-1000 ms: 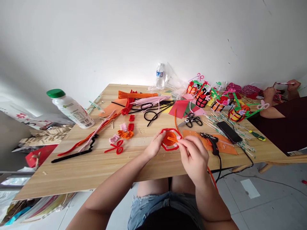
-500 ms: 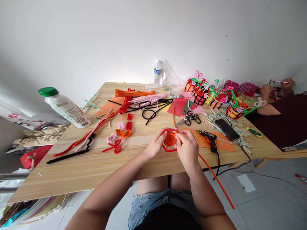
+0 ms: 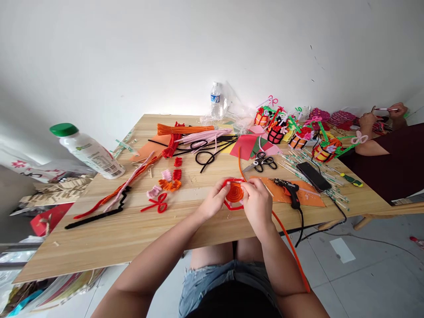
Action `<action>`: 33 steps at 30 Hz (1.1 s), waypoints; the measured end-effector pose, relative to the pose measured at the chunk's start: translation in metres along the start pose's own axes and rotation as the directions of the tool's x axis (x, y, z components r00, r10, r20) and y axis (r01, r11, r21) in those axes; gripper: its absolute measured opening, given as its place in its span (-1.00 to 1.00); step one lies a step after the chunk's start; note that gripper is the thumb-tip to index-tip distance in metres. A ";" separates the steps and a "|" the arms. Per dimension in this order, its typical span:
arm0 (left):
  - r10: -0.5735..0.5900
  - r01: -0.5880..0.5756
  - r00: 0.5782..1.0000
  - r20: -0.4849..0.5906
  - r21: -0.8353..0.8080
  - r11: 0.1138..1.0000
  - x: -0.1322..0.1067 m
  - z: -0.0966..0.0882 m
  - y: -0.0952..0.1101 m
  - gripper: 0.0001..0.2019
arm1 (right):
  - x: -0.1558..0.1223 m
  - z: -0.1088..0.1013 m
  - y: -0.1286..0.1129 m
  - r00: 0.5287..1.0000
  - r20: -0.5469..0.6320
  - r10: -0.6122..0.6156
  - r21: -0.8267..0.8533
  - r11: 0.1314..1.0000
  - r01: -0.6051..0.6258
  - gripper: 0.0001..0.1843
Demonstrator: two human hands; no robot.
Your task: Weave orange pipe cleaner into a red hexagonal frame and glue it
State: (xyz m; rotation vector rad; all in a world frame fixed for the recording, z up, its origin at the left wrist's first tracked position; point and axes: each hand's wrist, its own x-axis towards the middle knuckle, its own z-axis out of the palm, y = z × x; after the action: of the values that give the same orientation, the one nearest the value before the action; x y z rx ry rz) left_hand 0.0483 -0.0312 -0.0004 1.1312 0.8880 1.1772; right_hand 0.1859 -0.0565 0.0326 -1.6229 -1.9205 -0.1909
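Observation:
My left hand (image 3: 214,201) and my right hand (image 3: 257,204) pinch a flat orange pipe-cleaner spiral (image 3: 235,193) set inside a red hexagon frame, held just above the wooden table (image 3: 132,229). A long orange pipe cleaner (image 3: 291,251) trails from the spiral past my right wrist and down off the table edge; another end sticks up behind the spiral. A black glue gun (image 3: 289,191) lies on an orange sheet just right of my right hand. Scissors (image 3: 261,162) lie behind the spiral.
Loose pipe cleaners in orange, pink, black and red (image 3: 185,137) cover the table's back and left. A white bottle with a green cap (image 3: 86,151) lies at the left. A phone (image 3: 312,175) and small flower baskets (image 3: 298,132) are at the right, where another person's hands (image 3: 380,117) work.
My right hand has moved in closer to the spiral and lower over it. The trailing orange pipe cleaner has swung across the table edge. The view has drifted slightly.

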 end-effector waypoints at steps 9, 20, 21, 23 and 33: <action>-0.039 0.034 0.997 -0.063 -0.076 0.997 0.003 0.000 -0.007 -0.64 | 0.002 0.012 -0.003 0.999 0.017 0.027 -0.066 0.997 -0.026 -0.82; -0.086 0.080 0.994 -0.067 -0.099 0.992 0.006 -0.002 -0.011 -0.67 | 0.003 0.023 -0.007 0.997 -0.048 0.067 -0.104 0.992 -0.072 -0.84; -0.098 0.092 0.994 -0.054 -0.109 0.990 0.005 -0.002 -0.010 -0.67 | 0.003 0.023 -0.006 0.996 -0.064 0.065 -0.087 0.994 -0.071 -0.84; -0.127 0.122 0.991 -0.040 -0.126 0.985 0.004 -0.001 -0.007 -0.67 | 0.002 0.024 -0.006 0.994 -0.096 0.057 -0.051 0.997 -0.062 -0.83; -0.086 0.116 0.966 -0.246 0.111 0.987 0.009 -0.003 -0.017 -0.75 | -0.002 0.037 -0.008 0.994 -0.106 -0.027 0.020 0.999 0.029 -0.77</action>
State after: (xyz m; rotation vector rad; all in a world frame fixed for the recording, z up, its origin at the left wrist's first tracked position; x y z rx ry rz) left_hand 0.0513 -0.0220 -0.0169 1.0424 1.2058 1.2038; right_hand 0.1653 -0.0425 0.0037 -1.5421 -1.8597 -0.2616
